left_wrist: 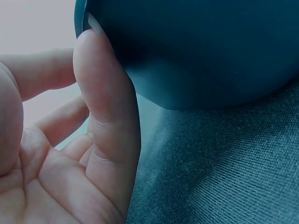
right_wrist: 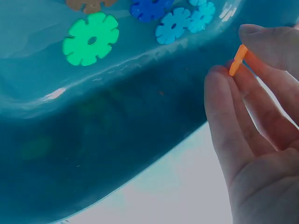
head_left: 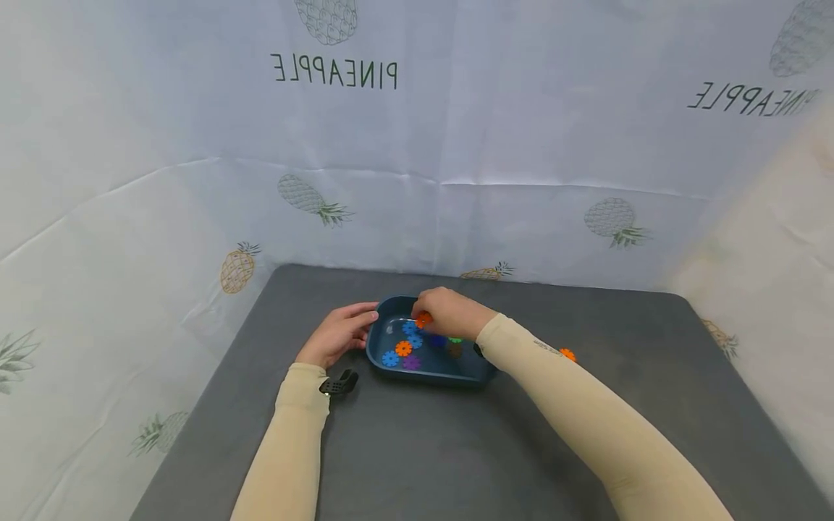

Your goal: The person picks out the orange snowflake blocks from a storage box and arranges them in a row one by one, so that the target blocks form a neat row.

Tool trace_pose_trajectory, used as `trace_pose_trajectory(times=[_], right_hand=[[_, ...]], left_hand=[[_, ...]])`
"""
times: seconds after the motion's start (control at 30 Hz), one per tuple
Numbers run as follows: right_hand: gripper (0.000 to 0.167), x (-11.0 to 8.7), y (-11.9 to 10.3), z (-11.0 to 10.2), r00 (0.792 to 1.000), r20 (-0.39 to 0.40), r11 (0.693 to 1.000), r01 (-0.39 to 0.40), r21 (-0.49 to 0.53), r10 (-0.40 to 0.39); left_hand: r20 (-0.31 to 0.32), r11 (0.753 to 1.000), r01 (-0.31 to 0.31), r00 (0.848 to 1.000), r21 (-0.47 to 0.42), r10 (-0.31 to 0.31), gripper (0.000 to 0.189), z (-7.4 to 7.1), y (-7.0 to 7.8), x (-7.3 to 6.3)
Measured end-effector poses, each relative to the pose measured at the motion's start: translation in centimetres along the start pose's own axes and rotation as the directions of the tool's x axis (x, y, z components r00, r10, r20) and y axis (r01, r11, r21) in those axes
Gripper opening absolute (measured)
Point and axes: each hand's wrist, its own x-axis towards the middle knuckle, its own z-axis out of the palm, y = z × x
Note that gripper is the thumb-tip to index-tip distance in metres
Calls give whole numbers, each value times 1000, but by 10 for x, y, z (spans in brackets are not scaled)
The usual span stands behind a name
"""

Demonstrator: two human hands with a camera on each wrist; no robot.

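A dark blue tray holds several flower-shaped plastic discs. My left hand grips the left end of the tray, and one fingertip meets the rim in the left wrist view. Over the tray's far side, my right hand pinches an orange flower disc between thumb and fingers, above the tray floor. Inside lie light blue discs, a green disc, a dark blue disc, a brown disc, another orange disc and a purple disc. My right forearm covers the tray's right end.
One more orange disc lies on the grey table right of the tray, beside my right sleeve. Behind the table hangs a white pineapple-print cloth. A black wrist device sits at my left wrist.
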Motion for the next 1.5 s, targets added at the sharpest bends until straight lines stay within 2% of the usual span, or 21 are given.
trace_pose_trajectory(times=[0.2, 0.37, 0.5, 0.77, 1.07, 1.3, 1.37, 1.5], right_hand=[[26, -21, 14, 3, 998, -67, 997, 9, 78, -3], [32, -46, 26, 4, 989, -123, 972, -49, 229, 79], [34, -67, 38, 3, 969, -195, 940, -83, 330, 154], [35, -119, 67, 5, 893, -307, 859, -148, 490, 329], [39, -188, 118, 29, 787, -356, 808, -285, 515, 504], [40, -233, 144, 43, 699, -361, 761, -416, 498, 618], [39, -241, 148, 48, 685, -354, 751, -445, 488, 636], [39, -253, 153, 59, 685, -339, 746, -469, 473, 645]], left_hand=[[-10, 1000, -3, 1000, 9, 3, 56, 1, -4, 3], [-12, 1000, 7, 1000, 1, -7, 58, 1, -4, 4], [-18, 1000, 9, 1000, 2, -9, 60, -2, -4, 4], [-14, 1000, 1, 1000, 8, -1, 61, 0, -2, 6], [-12, 1000, 5, 1000, 8, -5, 63, 6, 3, 9], [-2, 1000, -6, 1000, 17, 6, 64, 10, 4, 10], [-4, 1000, 3, 1000, 25, -2, 64, 9, 3, 8], [-25, 999, 29, 999, 32, -28, 63, 8, -1, 3]])
